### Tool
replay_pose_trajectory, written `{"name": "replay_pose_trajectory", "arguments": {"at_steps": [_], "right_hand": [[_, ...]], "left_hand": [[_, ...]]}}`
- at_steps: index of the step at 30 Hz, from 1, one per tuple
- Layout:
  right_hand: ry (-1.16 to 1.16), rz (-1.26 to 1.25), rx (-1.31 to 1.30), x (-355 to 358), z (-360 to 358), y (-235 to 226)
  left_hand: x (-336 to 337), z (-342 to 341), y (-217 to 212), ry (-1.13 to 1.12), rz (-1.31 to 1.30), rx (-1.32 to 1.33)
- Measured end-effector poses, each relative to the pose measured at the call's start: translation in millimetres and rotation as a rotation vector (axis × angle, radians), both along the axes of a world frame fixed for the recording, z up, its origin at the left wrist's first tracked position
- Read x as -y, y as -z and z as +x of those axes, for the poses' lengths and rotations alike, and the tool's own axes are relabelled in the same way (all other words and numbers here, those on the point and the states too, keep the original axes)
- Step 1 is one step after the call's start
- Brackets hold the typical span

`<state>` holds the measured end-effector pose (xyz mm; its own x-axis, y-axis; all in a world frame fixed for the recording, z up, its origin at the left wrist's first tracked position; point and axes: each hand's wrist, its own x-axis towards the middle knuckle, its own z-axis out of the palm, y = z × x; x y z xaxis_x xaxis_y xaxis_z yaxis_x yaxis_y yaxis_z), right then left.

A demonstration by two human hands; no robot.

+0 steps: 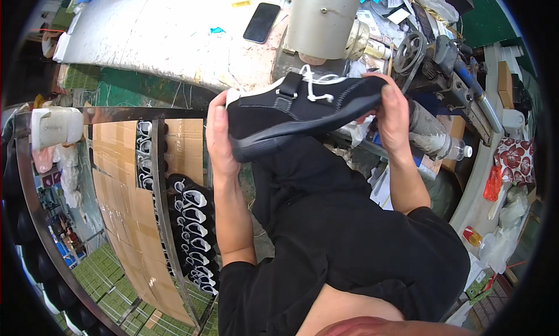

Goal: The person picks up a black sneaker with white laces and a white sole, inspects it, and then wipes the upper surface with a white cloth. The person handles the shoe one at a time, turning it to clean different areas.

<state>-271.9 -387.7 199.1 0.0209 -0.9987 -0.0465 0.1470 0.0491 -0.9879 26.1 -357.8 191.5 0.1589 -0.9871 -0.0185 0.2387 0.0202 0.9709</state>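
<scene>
Between my two hands I hold a black shoe (259, 116) sideways in front of me, its dark sole turned toward me. White trim runs along its collar, and a white lace with a black strap lies across the top. My left hand (220, 135) grips the heel end, fingers pressed on its back. The toe end is in my right hand (391, 112), with the fingers bent round the tip and partly hidden behind it. Just beyond the shoe stands a pale cylindrical machine column (322, 27).
A white-topped worktable (157, 33) stretches ahead, with a black phone (262, 23) on it. Right of the column is a machine with a handwheel (409, 52) and a clear plastic bottle (460, 150). To my left, a metal-framed rack (160, 219) holds several similar shoes (192, 231) beside cardboard.
</scene>
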Motion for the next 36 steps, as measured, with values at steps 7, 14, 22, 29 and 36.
{"name": "replay_pose_trajectory", "arguments": {"at_steps": [7,14,22,29,36], "right_hand": [[-0.03,0.022,-0.088,28.2,19.4,-4.8],[0.034,0.056,-0.122,32.3,12.5,-10.2],[0.028,-0.272,0.067,5.7,15.6,16.9],[-0.148,-0.265,0.24,6.7,34.8,26.2],[-0.182,-0.286,0.354,13.3,61.1,21.3]], "left_hand": [[-14.8,7.8,-5.3,-0.125,0.012,-0.04],[7.2,-3.5,-20.0,-0.094,0.04,-0.098],[-19.6,11.9,20.9,-0.008,0.052,-0.045],[-70.3,15.5,51.1,-0.084,-0.006,-0.072],[-97.3,26.1,50.9,-0.145,-0.138,-0.153]]}}
